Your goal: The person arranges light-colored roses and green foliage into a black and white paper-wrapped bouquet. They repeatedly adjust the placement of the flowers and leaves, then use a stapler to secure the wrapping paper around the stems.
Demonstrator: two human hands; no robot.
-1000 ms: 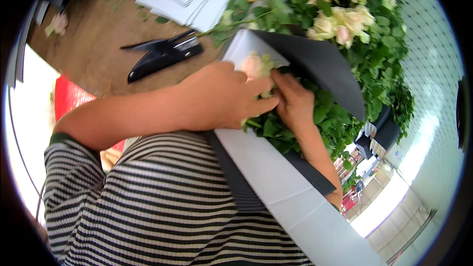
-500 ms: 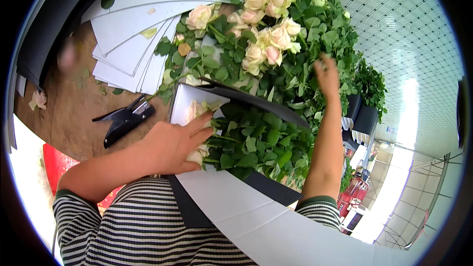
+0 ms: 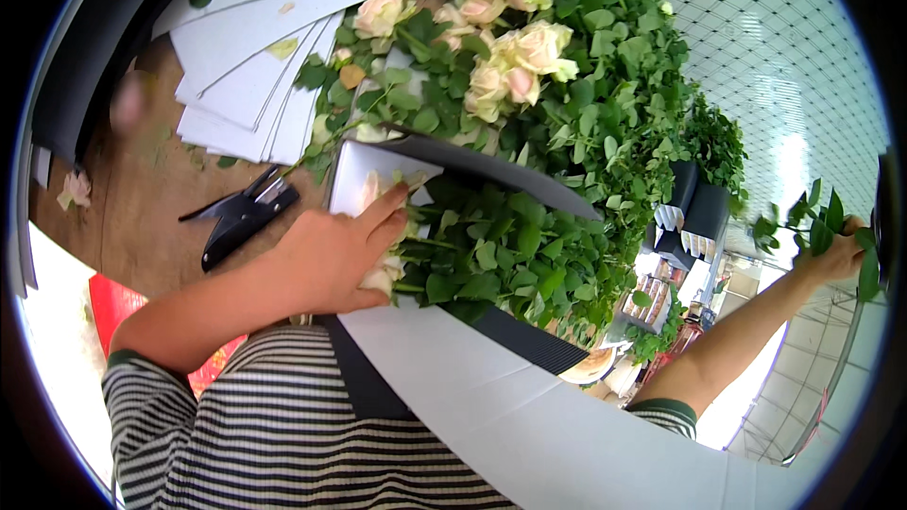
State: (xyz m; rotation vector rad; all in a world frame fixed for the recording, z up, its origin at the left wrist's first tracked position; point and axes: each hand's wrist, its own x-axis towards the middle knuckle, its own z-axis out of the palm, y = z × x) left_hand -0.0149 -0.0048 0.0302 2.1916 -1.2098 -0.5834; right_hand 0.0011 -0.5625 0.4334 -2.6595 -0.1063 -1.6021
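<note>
My left hand is spread round the pale pink rose heads of a bunch, its fingers and thumb pressed against them. The bunch's leafy stems run off to the right inside a wrapper, white within and dark outside. Out at the far right, my right hand is closed round a leafy stem; no flower head shows on it. A black stapler lies on the brown tabletop, left of the wrapper.
A large heap of pale roses with dense foliage fills the far side. White sheets lie fanned out at the upper left with loose leaves on them. A long white strip crosses in front of me. Dark wrapped bundles stand at right.
My right hand has moved from beside the foliage heap out to the far right and now has a leafy stem in it. My left hand stays on the rose heads.
</note>
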